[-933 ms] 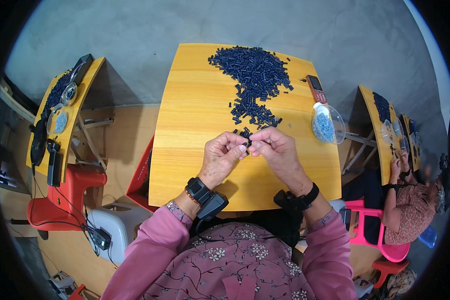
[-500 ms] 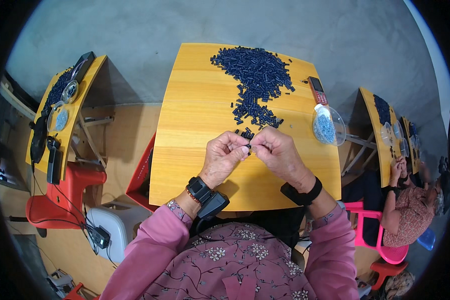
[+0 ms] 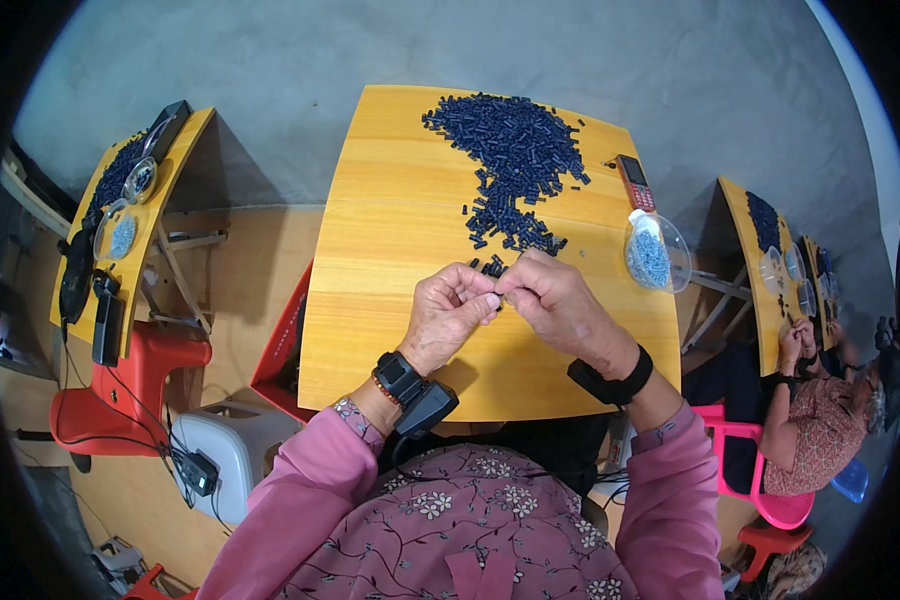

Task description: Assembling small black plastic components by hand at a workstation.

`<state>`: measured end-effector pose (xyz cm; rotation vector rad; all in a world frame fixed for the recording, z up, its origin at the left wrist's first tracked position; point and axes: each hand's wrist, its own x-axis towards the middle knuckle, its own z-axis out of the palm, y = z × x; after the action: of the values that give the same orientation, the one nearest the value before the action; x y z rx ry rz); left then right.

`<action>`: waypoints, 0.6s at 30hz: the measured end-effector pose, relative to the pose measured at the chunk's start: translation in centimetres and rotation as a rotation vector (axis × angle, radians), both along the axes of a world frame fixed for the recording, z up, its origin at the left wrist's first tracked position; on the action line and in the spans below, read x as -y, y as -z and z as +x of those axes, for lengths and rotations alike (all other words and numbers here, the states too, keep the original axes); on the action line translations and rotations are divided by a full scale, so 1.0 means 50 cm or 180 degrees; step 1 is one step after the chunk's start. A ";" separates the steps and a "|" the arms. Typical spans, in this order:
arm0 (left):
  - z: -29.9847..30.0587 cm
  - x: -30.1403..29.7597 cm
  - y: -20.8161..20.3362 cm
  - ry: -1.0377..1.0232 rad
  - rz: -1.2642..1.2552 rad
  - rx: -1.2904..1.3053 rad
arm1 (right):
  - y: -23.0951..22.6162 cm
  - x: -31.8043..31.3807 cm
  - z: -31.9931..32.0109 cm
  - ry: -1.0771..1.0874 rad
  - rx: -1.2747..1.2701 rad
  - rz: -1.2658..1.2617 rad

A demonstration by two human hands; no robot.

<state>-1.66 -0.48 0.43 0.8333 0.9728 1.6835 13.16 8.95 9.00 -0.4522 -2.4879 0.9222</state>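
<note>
Both hands meet in front of me over the near part of the wooden table (image 3: 390, 240). My left hand (image 3: 445, 312) pinches a small dark cylindrical piece between thumb and fingers, and only a sliver of it shows. Against that piece, my right hand (image 3: 560, 308) has its thumb and forefinger pressed together; anything small between them is hidden. Just beyond my fingertips lie a few loose dark pieces (image 3: 492, 267). They trail from a large heap of small dark blue cylindrical pieces (image 3: 510, 145) toward the far edge.
A clear bowl of small light blue parts (image 3: 650, 258) stands at the right edge, beside a red keypad phone (image 3: 635, 182). Left of the table is a red bin (image 3: 282, 350). Side tables hold similar heaps; another person (image 3: 815, 435) works at the right one.
My right hand has shifted slightly left, bringing its fingertips closer over the dark piece. My left hand stays nearly in place.
</note>
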 end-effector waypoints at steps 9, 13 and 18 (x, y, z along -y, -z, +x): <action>-0.002 -0.002 0.009 0.0135 -0.0025 -0.0053 | -0.017 -0.014 -0.010 -0.0324 0.0169 0.0393; -0.003 -0.002 0.012 0.0173 -0.0044 -0.0063 | -0.030 -0.006 -0.015 -0.0467 0.0474 0.0719; 0.000 -0.003 0.006 0.0157 0.0035 0.0075 | -0.047 0.012 -0.018 -0.0511 0.0739 0.0900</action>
<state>-1.66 -0.32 0.12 0.8366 0.9206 1.6544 12.27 8.37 11.36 -0.2815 -2.8454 0.5868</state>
